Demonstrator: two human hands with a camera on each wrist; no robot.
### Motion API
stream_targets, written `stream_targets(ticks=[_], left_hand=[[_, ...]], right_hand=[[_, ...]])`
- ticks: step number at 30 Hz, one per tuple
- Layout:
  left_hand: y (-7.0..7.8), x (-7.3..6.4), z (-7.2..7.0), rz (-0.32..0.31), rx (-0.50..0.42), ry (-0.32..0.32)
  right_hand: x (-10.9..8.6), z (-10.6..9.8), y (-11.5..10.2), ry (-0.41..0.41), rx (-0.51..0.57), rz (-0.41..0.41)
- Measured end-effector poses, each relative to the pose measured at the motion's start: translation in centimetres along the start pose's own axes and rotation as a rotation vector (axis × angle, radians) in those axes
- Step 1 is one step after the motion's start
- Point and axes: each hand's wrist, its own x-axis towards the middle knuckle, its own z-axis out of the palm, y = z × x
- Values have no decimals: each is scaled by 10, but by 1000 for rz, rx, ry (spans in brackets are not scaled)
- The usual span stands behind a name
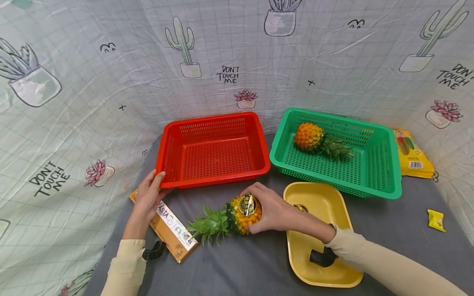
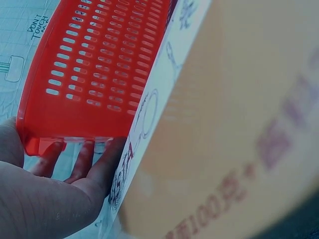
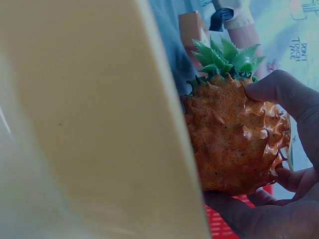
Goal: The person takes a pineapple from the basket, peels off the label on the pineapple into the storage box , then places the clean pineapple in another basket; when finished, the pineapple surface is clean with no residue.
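Note:
My left hand [image 1: 148, 195] grips the near left corner of a red plastic basket [image 1: 212, 181]. In the left wrist view its fingers [image 2: 82, 162] curl under the basket's rim. My right hand [image 1: 272, 207] holds a pineapple [image 1: 238, 216] by its round body, thumb on the near side and fingers on the far side. The pineapple carries a dark and gold label, and its green crown points left. In the right wrist view, the pineapple's bumpy orange skin [image 3: 229, 134] shows between thumb and fingers. An orange pasta box [image 1: 166, 234] lies beneath the left hand.
A green basket [image 1: 333, 181] at the back right has another pineapple [image 1: 309, 136] lying in it. Under my right forearm sits a yellow tray [image 1: 324, 275] with a sticker. To the far right are a yellow packet [image 1: 414, 158] and a small yellow wrapper [image 1: 437, 220].

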Motion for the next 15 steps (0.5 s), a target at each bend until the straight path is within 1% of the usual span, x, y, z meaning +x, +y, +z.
stream_targets(ticks=[7,12,15], left_hand=[[1,0,0,-7,-9,-4],[1,-1,1,-22,-11,5],[2,-2,1,-20,-9,4]], right_hand=[[-2,6,7,-12,15,3],[-3,8,10,-6,9,-2],[-4,10,10,-8,13,2]])
